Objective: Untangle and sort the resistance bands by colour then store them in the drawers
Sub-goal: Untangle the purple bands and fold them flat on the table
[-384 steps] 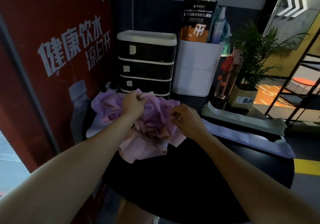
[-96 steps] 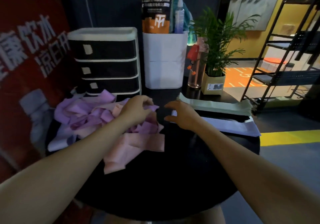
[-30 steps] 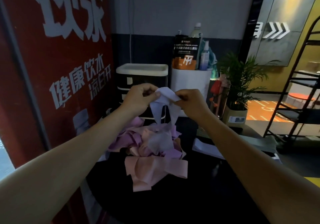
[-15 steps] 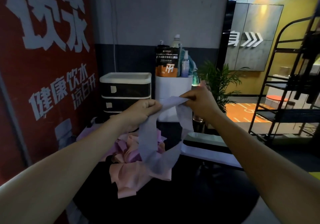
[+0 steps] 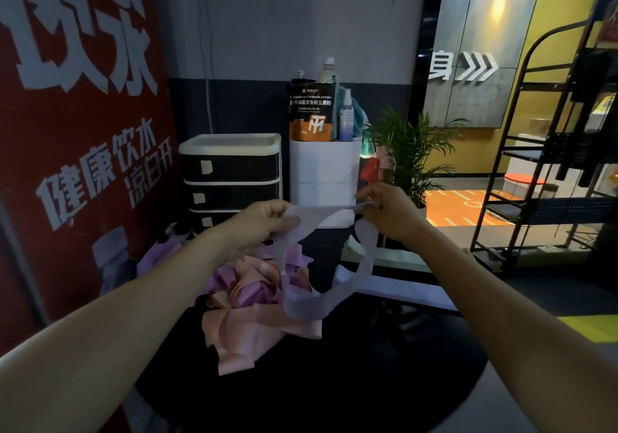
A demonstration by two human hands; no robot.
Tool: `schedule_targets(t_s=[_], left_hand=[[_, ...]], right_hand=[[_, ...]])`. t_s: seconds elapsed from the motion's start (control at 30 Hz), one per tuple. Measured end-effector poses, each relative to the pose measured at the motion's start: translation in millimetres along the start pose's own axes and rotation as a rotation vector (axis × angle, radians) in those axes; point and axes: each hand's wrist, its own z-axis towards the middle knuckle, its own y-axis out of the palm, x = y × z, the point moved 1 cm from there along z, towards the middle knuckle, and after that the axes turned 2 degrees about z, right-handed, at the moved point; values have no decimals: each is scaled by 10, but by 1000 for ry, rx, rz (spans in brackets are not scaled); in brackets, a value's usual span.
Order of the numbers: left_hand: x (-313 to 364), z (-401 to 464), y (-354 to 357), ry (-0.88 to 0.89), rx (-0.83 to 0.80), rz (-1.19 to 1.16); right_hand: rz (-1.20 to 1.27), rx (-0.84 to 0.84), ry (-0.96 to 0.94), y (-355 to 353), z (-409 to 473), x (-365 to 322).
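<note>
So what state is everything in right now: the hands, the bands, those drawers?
Left hand: grips one end of the pale lilac band.
Right hand: pinches its other end.
Pale lilac band: lifted, stretched between the hands, loop hanging down.
Pink and purple bands: in a tangled heap on the table.
Drawer unit: all visible drawers closed.
Green bands: laid flat, sorted.
Table: round, dark.

Gym corner — supplement pouch point(image 5: 311, 108), equipment rack point(image 5: 548, 151)
</note>
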Motion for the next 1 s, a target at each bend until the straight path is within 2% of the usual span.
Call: schedule_targets(t_s=[0.07, 0.13, 0.23, 0.33, 0.4, 0.53, 0.63, 0.73, 0.83, 0.9, 1.0], left_hand=[[36, 42, 29, 28, 57, 41], [42, 78, 37, 46, 108, 77], [-5, 81, 4, 45, 50, 236], [-85, 20, -37, -29, -36, 383], [-168, -12, -72, -82, -83, 367], [-269, -29, -83, -126, -120, 297], [-229, -25, -40, -127, -106, 54], [-187, -20, -1, -141, -109, -69], [-99, 1, 84, -153, -135, -48], [-38, 32, 156, -145, -167, 15], [47, 74, 264, -77, -230, 198]], right_hand=[[110, -141, 70, 75, -37, -16], [72, -191, 66, 110, -61, -13], [-48, -110, 31, 80, -27, 80], [-87, 13, 66, -15, 5, 195], [-77, 66, 93, -62, -4, 269], [-110, 40, 93, -36, -39, 356], [-151, 27, 97, 11, -59, 429], [-258, -94, 122, 55, -133, 468], [-310, -450, 151, 120, -263, 403], [-280, -597, 155, 169, -321, 324], [-101, -462, 19, 225, -281, 162]])
